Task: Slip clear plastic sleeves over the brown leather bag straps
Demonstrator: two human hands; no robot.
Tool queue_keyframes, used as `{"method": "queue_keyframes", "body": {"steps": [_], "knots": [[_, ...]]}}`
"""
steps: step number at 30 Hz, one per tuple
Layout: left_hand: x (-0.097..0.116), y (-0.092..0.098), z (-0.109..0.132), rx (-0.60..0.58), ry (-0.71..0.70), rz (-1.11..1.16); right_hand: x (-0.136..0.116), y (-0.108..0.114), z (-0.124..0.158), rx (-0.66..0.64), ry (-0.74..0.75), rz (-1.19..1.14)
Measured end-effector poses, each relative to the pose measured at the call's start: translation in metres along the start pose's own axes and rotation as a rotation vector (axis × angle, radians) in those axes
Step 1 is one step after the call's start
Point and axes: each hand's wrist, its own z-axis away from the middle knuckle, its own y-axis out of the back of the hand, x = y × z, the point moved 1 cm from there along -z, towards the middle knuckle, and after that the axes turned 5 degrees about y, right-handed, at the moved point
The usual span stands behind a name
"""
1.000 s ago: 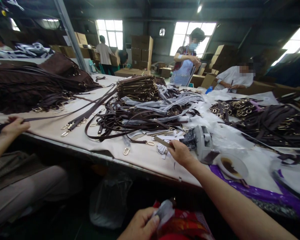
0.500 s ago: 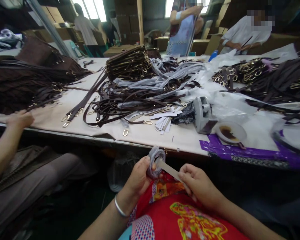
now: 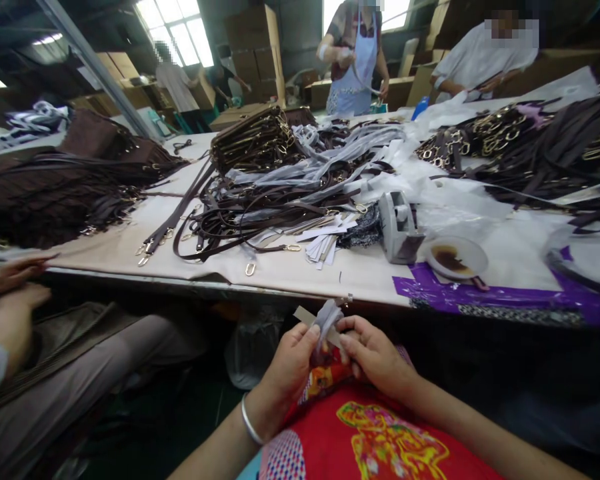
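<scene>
Just in front of the table edge, my left hand is closed on a coiled strap wrapped in greyish translucent film. A beige paper strip passes through the coil, its one end sticking out on the left. My right hand pinches the strip's other end, close against the coil's right side. A small metal fitting shows just above the coil. On the table beyond lie white paper strips and a heap of dark brown straps with gold clasps, some in plastic film.
A grey tape dispenser and a white bowl with brown liquid stand at the right, behind purple tape. Brown bags are piled left. A co-worker's hands are at the left table edge; other people stand across the table.
My right hand has moved left, up to the coil. The paper strip now pokes out on the coil's left side, and the coil has turned more edge-on. The co-worker's hands have shifted left.
</scene>
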Motion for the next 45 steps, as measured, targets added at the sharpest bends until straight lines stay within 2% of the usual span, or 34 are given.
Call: {"method": "queue_keyframes", "body": {"steps": [4, 6, 7, 9, 10, 13, 15, 17, 20, 23, 32, 37, 42, 45], "knots": [[0.002, 0.007, -0.002, -0.002, 0.047, -0.05, -0.011, 0.016, 0.02, -0.186, 0.508, 0.538], [0.002, 0.006, 0.0, -0.047, 0.106, -0.202, -0.016, 0.02, 0.022, -0.162, 0.673, 0.75], [0.002, 0.003, 0.002, -0.091, 0.129, -0.304, -0.018, 0.021, 0.021, -0.133, 0.705, 0.818], [0.004, -0.002, 0.008, -0.215, 0.118, -0.529, -0.022, 0.02, 0.016, -0.08, 0.678, 0.875], [0.005, -0.005, 0.01, -0.281, 0.082, -0.636, -0.022, 0.019, 0.013, -0.088, 0.616, 0.854], [0.007, -0.007, 0.017, -0.427, -0.065, -0.846, -0.017, 0.014, 0.007, -0.18, 0.307, 0.653], [0.006, -0.003, 0.02, -0.477, -0.098, -0.908, -0.01, 0.01, 0.007, -0.195, 0.145, 0.541], [0.004, 0.002, 0.022, -0.481, -0.089, -0.945, -0.004, 0.007, 0.008, -0.14, 0.096, 0.498], [-0.001, 0.007, 0.024, -0.403, -0.083, -0.986, 0.002, 0.004, 0.009, -0.048, 0.011, 0.416], [-0.005, 0.006, 0.024, -0.355, -0.117, -1.001, 0.001, 0.004, 0.007, -0.02, -0.077, 0.362], [-0.008, 0.001, 0.022, -0.365, -0.115, -1.035, -0.024, 0.016, -0.009, -0.325, 0.088, 0.744], [-0.005, 0.0, 0.022, -0.367, -0.116, -1.121, -0.03, 0.017, -0.016, -0.468, 0.159, 0.829], [-0.006, 0.0, 0.02, -0.383, -0.1, -1.132, -0.028, 0.017, -0.018, -0.487, 0.156, 0.844], [-0.006, 0.0, 0.018, -0.39, -0.073, -1.092, -0.019, 0.012, -0.013, -0.408, 0.284, 0.988]]}}
